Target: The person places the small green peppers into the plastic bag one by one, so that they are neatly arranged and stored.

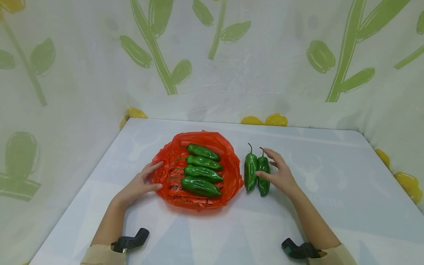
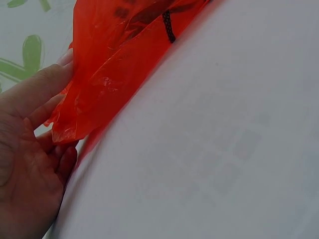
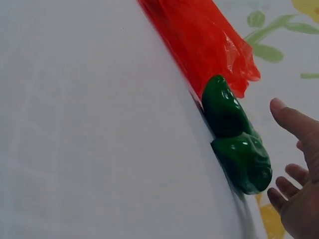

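Several green peppers (image 1: 200,172) lie in a row inside a red plastic bag (image 1: 236,184), stems to the left. At the bag's left rim is my left hand (image 1: 139,186), thumb and fingers spread against the plastic. The left wrist view shows that hand (image 2: 30,149) touching the bag (image 2: 104,89), with some fingers partly behind it. Two more green peppers, a left one (image 1: 250,171) and a right one (image 1: 263,180), lie side by side to the bag's right. Over the right pepper my right hand (image 1: 281,175) is spread; the right wrist view shows it (image 3: 304,184) apart from both peppers.
The white table (image 1: 331,176) has pale printed patterns. Its far edge meets a hanging cloth (image 1: 238,88) with green leaves and yellow flowers, which also rises along both sides. A black wrist camera (image 1: 130,241) sits on the left wrist, another camera (image 1: 299,250) on the right.
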Available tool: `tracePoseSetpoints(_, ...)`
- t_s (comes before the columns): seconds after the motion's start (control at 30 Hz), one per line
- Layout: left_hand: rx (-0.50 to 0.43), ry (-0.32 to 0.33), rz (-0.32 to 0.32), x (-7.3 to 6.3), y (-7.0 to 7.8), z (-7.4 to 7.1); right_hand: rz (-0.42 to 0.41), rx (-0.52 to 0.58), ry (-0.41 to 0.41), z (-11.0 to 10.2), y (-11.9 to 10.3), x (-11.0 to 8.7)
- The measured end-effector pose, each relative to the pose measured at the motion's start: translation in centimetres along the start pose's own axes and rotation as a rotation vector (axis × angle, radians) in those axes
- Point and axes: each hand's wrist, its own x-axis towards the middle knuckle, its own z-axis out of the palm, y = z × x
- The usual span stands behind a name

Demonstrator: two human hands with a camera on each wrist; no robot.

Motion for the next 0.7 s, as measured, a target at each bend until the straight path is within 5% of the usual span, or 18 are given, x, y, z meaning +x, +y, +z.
tracePoseSetpoints(0.7, -0.006, 0.006, 0.017, -0.1, 0.3, 0.1, 0.115, -0.021, -0.125, 0.1, 2.1, 0.1)
